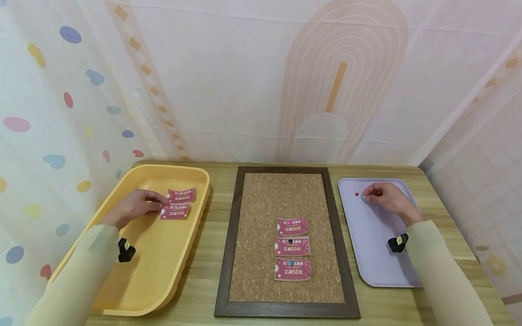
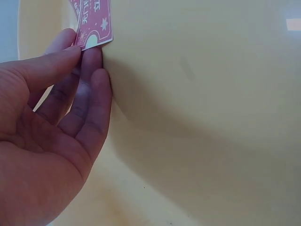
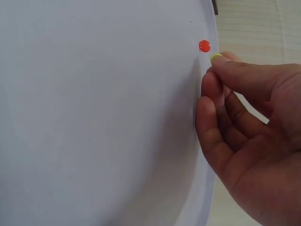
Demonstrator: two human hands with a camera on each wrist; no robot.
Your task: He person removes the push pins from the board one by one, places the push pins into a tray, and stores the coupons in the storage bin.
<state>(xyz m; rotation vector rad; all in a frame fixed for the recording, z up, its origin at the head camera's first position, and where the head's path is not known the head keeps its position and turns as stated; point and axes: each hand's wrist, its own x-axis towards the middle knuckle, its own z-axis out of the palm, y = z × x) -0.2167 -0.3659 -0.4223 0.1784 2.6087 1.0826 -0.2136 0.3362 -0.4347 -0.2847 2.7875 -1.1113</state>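
Observation:
My left hand [image 1: 136, 206] reaches into the yellow tray [image 1: 140, 294], its thumb and fingers pinching the left edge of a pink paper coupon [image 1: 176, 211]. A second coupon [image 1: 181, 195] lies just behind that one, partly overlapped in the left wrist view. Over the lilac tray [image 1: 377, 253], my right hand [image 1: 389, 198] pinches a small pale yellow pushpin [image 3: 215, 57] between thumb and index finger; most of the pin is hidden by the fingertips. A red pushpin [image 3: 204, 46] lies on the tray close to those fingertips.
Between the trays lies a dark-framed cork board [image 1: 261, 203]. Three coupons are pinned to it in a column, under a pink pin [image 1: 290, 222], a black pin [image 1: 290, 241] and a blue pin [image 1: 291, 262]. A printed curtain [image 1: 228, 90] hangs behind the wooden table [image 1: 200, 262].

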